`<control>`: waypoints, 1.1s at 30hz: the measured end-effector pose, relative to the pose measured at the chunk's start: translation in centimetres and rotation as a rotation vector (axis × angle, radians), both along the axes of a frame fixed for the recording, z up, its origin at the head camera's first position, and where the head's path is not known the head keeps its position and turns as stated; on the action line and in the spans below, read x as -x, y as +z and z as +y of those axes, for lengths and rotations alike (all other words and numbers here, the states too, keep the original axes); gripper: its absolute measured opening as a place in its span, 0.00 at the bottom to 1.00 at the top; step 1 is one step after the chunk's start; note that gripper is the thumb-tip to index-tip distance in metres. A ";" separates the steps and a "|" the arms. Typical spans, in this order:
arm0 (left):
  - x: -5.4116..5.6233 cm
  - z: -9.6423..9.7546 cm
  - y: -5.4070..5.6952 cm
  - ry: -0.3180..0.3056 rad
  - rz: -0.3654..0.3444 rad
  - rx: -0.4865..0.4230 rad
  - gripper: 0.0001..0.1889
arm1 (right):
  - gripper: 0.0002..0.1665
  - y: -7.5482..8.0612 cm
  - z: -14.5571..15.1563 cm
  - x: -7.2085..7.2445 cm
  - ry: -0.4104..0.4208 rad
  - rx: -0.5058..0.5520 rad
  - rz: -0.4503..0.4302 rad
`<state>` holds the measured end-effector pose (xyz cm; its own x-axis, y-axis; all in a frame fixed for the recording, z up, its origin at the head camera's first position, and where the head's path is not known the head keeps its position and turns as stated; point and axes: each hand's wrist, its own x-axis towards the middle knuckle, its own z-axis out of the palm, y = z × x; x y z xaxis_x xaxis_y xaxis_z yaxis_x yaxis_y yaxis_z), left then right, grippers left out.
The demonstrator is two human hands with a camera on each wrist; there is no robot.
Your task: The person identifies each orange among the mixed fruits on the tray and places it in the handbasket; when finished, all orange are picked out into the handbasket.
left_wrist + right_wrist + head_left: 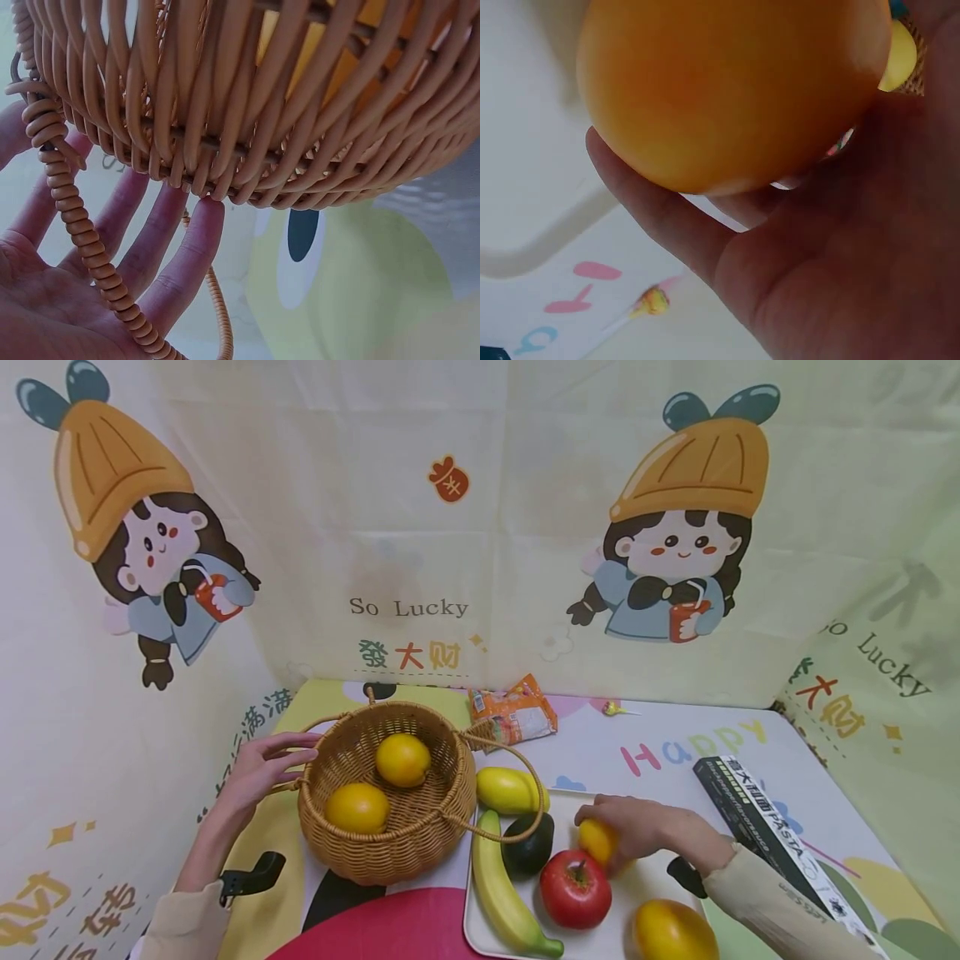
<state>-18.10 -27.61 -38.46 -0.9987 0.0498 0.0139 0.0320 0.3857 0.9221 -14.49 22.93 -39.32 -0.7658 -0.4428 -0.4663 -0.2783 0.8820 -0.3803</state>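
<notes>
At the left, my left hand (258, 768) lies against the outside of a wicker basket (386, 860); in the left wrist view its nearly straight fingers (191, 247) touch the woven rim, with a wrapped handle (94, 259) crossing the palm. Two oranges (403, 759) sit inside the basket. Over the white tray (471, 917), my right hand (641, 831) holds another orange (597, 839). Its fingers curve around the smooth fruit in the right wrist view. A red apple (575, 890) is just in front of that hand, and a further orange (675, 931) lies at the tray's near right.
A banana (498, 881), an avocado (529, 850) and a lemon (510, 790) are between basket and apple. The basket's right handle (542, 793) leans over them. An orange snack bag (517, 712) and a lollipop (617, 708) lie behind; a pasta box (765, 827) lies right.
</notes>
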 end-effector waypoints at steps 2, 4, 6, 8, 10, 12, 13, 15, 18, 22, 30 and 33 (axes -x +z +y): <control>0.0 0.0 0.0 0.001 -0.001 0.001 0.25 | 0.35 -0.3 -0.1 0.0 -0.004 -0.016 0.006; 0.0 0.0 0.0 0.004 -0.003 0.004 0.25 | 0.35 -0.4 -0.2 0.0 -0.015 -0.029 0.005; 0.0 0.1 0.0 0.007 -0.004 0.009 0.25 | 0.34 -0.5 -0.3 0.1 -0.021 -0.035 0.004; 0.0 0.1 0.0 0.009 -0.006 0.013 0.25 | 0.34 -0.5 -0.3 0.2 -0.014 -0.033 0.007; -0.1 0.1 0.0 0.011 -0.006 0.021 0.25 | 0.33 -0.5 -0.3 0.2 0.001 -0.025 0.010; -0.1 0.1 -0.1 0.012 -0.006 0.029 0.25 | 0.33 -0.5 -0.2 0.2 0.017 -0.018 0.013; -0.1 0.1 -0.1 0.012 -0.006 0.033 0.25 | 0.33 -0.4 -0.2 0.2 0.025 -0.010 0.014; -0.1 0.1 -0.1 0.012 -0.007 0.036 0.25 | 0.33 -0.5 -0.1 0.2 0.043 0.004 0.019; 0.0 0.1 -0.1 0.010 -0.008 0.044 0.25 | 0.33 -0.7 0.1 0.3 0.063 0.018 0.028; 0.2 0.1 -0.1 0.017 -0.010 0.071 0.26 | 0.32 -1.0 0.3 0.5 0.075 0.028 0.026; 0.3 0.0 -0.2 0.009 -0.006 0.058 0.26 | 0.33 0.3 0.6 0.9 0.146 0.066 0.062; 0.4 0.0 -0.2 0.004 -0.003 0.059 0.26 | 0.33 1.4 0.4 1.3 0.163 0.069 0.093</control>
